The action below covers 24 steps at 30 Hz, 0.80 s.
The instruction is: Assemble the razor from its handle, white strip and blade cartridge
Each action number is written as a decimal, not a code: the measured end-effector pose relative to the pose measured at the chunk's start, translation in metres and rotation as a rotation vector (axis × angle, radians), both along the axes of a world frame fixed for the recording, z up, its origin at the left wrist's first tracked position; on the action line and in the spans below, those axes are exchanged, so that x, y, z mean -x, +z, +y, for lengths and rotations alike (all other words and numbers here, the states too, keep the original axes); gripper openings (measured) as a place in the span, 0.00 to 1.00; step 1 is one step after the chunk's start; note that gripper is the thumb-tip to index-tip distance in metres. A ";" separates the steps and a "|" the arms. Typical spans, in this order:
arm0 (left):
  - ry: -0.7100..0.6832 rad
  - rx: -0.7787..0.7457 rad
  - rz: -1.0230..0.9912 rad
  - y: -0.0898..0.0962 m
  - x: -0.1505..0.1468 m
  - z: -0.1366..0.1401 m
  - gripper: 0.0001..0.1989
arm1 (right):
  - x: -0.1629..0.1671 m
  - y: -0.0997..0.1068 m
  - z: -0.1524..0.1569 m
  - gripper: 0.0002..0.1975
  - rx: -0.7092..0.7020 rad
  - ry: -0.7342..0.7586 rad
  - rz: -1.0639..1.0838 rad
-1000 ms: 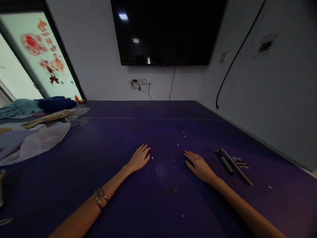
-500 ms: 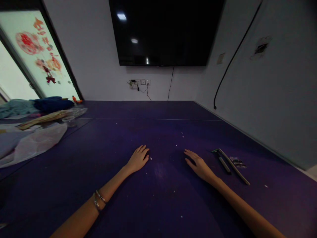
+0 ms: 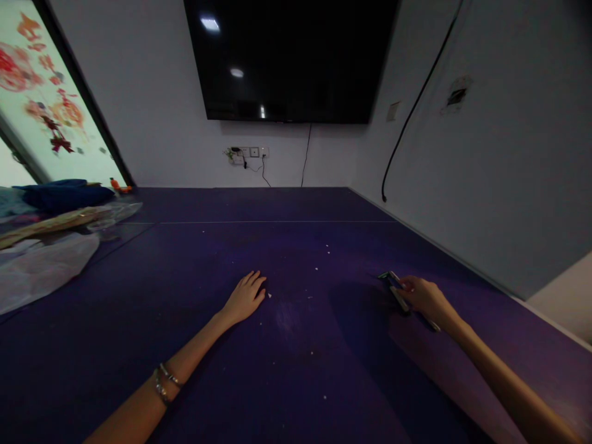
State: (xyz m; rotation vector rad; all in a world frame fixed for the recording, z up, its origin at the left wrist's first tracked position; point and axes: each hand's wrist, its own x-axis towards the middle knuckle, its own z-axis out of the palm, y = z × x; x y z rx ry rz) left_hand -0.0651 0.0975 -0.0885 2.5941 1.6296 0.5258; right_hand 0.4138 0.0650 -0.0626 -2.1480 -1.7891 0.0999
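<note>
My right hand (image 3: 426, 300) is at the right of the purple surface, fingers curled and closed around a thin, long-handled tool (image 3: 433, 325) with an angled head, razor-like in shape. The hand covers most of its handle. Just left of the fingers lies a short dark grey bar (image 3: 400, 300); its kind cannot be made out. My left hand (image 3: 245, 297) rests palm down, fingers stretched out and holding nothing, beside a tiny white scrap (image 3: 269, 295). Two bracelets (image 3: 163, 382) circle the left wrist.
The purple surface (image 3: 194, 345) carries scattered white specks. At far left lie a clear plastic bag (image 3: 50, 265), dark blue cloth (image 3: 69, 196) and a small orange object (image 3: 119, 186). A television (image 3: 291, 61) hangs on the back wall; a black cable (image 3: 411, 120) hangs on the right wall.
My right hand has moved right, from lying open on the surface to closing on the thin long-handled tool. The left hand stays put. The view has turned slightly right.
</note>
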 end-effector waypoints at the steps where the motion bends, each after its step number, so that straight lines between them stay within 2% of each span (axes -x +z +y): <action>1: 0.003 -0.003 -0.001 0.000 0.000 0.000 0.22 | -0.002 -0.001 -0.002 0.19 0.019 -0.014 0.004; 3: 0.008 -0.009 0.011 0.001 -0.001 -0.001 0.22 | -0.002 -0.004 -0.005 0.20 0.064 -0.029 0.012; 10: 0.001 -0.010 0.059 -0.002 0.001 0.003 0.22 | 0.008 -0.008 -0.001 0.10 0.203 -0.017 0.014; 15: 0.004 0.038 0.005 0.000 0.000 0.007 0.21 | 0.012 -0.006 -0.001 0.08 0.216 -0.060 0.031; 19: 0.062 0.086 -0.170 0.015 -0.007 0.009 0.19 | 0.012 -0.005 -0.002 0.09 0.191 -0.076 0.141; 24: -0.013 0.117 -0.430 0.047 -0.029 0.004 0.16 | 0.029 -0.001 -0.005 0.15 0.043 -0.092 0.357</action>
